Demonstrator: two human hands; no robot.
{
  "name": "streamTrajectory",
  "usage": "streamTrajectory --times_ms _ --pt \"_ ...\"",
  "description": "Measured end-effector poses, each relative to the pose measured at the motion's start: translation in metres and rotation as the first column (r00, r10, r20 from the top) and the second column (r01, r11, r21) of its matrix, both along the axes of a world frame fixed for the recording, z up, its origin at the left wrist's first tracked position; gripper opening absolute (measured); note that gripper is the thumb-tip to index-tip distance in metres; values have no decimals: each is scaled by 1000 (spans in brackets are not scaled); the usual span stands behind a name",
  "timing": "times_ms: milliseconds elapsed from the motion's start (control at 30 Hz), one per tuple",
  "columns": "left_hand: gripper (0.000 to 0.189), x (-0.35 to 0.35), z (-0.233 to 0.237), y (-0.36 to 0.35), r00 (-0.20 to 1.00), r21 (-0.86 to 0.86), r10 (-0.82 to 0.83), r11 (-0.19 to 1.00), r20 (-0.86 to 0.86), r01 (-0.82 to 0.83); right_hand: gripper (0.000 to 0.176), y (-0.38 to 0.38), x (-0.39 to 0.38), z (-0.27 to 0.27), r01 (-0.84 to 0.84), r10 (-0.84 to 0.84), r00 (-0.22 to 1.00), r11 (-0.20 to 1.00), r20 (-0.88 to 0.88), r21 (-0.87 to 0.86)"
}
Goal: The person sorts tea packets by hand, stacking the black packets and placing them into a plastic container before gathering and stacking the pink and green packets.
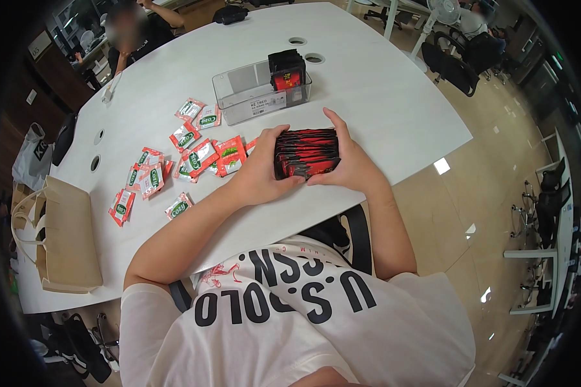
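Note:
Between my two hands is a thick stack of black-and-red sachets [307, 152], pressed together in a row. My left hand [265, 161] wraps the stack's left side, and my right hand [350, 158] holds its right side with the fingers along the edge. Just beyond them stands a clear plastic box [245, 97] with a white label on its front. More black sachets [287, 69] stand upright in its right end. To the left of my hands, several red-and-white Cozy sachets [201, 156] lie scattered, some overlapping.
The white table [381, 90] has round cable holes [314, 58] at the back and left. A beige tote bag [68, 238] stands at the left edge. Across the table sits a person [145, 35]. Black office chairs [452, 64] stand on the floor to the right.

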State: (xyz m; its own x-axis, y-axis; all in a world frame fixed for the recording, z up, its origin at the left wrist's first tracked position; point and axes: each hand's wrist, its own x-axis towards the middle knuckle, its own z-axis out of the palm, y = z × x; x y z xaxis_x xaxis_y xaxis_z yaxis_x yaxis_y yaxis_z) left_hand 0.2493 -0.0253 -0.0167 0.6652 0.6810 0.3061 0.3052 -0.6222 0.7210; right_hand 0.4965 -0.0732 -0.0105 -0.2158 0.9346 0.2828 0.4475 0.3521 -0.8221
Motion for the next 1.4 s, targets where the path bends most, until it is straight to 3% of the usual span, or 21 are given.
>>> streamTrajectory --times_ms 100,200,433,633,833,933,1033,1233,1300,1400 --pt "111 2 -2 -2 994 -158 -63 984 93 78 135 -1 -1 1 19 -19 999 1000 27 -19" --pt "113 2 9 -8 999 -47 -38 998 13 39 130 -1 -1 -2 26 -29 998 998 49 49" --pt "110 4 -1 -8 995 0 -29 1000 96 30 121 -1 -1 -2 -20 13 998 994 62 108" --pt "114 2 1 -8 992 -90 -68 993 109 78 133 0 -1 -3 -48 48 996 999 -73 7" --pt "126 2 2 -7 995 -88 -52 994 80 59 136 3 -1 -3 -16 14 999 998 32 67" --pt "130 2 4 -7 995 -103 -47 993 92 56 136 1 0 -1 -63 65 997 997 -46 42" --pt "130 3 0 -7 993 -30 -26 999 115 30 125 3 1 -4 -50 60 994 994 -90 100" --pt "123 3 1 -7 993 89 -32 996 114 22 92 6 3 -5 -95 89 995 949 35 300" --pt "122 4 0 -9 993 215 14 976 118 -40 86 4 0 0 -94 75 995 943 71 321" --pt "111 4 2 -11 988 238 2 970 153 -39 77 3 0 -2 -97 69 993 937 92 337"
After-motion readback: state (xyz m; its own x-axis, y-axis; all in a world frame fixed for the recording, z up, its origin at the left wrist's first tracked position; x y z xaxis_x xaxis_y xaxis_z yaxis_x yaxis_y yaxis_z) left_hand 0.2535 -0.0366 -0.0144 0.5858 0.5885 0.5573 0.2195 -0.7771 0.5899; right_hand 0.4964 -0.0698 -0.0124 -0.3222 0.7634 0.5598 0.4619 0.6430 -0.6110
